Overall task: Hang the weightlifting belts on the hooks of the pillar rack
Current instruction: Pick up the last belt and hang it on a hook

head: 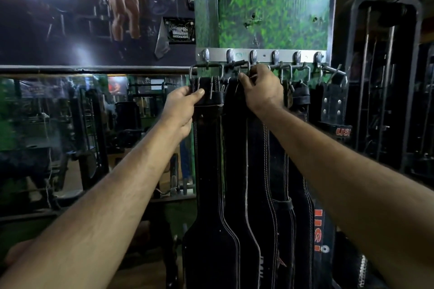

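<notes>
left hand (182, 107) is gripping the top of the leftmost black belt (207, 171) while the right hand (261, 91) pinches a buckle up by the hook rail (260, 56) on the green pillar (270, 7)

Head cam, close, faces fwd at pillar rack (260, 56), arms outstretched.

Two bare forearms, no sleeves, left hand (182, 107), right hand (263, 91)
</notes>
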Available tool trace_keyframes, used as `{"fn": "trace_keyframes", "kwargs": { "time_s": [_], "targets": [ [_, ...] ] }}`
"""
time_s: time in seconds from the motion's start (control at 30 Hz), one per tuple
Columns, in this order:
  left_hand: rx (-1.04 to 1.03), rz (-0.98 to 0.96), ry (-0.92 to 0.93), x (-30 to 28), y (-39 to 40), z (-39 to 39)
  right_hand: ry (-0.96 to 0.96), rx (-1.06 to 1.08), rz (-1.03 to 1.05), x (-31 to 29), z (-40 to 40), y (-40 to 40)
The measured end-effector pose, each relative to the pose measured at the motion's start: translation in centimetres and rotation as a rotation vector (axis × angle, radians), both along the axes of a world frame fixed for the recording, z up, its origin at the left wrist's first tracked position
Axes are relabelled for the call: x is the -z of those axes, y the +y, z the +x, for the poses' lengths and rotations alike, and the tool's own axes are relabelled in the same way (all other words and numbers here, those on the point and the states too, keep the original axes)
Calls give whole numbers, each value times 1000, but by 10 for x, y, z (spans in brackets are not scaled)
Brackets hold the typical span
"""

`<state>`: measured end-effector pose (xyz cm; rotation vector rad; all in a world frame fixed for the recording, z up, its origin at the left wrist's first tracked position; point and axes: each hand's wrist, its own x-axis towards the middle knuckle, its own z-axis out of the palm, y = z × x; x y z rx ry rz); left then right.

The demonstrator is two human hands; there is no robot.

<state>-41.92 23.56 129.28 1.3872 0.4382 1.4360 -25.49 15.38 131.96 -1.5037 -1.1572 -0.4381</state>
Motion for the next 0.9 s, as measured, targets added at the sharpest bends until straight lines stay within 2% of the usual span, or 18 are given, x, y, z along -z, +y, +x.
{"fn": "trace_keyframes", "kwargs": {
  "time_s": [0.17, 0.27, 0.37, 0.53, 0.67, 0.9],
  "targets": [
    [-35, 45, -12, -13, -13, 0, 64, -94, 223, -15, 4, -5],
    [-20, 73, -45, -19, -18, 0, 173, -241, 376, -15, 7, -3],
    [-15, 95, -29, -15, -23, 2, 293, -487, 533, -2, 17, -4],
    [-168, 95, -18, -4, -27, 18, 292, -647, 493, 27, 34, -19],
    [-137, 103, -39, -27, -33, 22, 309, -641, 495, 29, 44, -24],
    [-145, 146, -69, -27, -37, 15, 323, -664, 430, 26, 42, -25]
  ]
}}
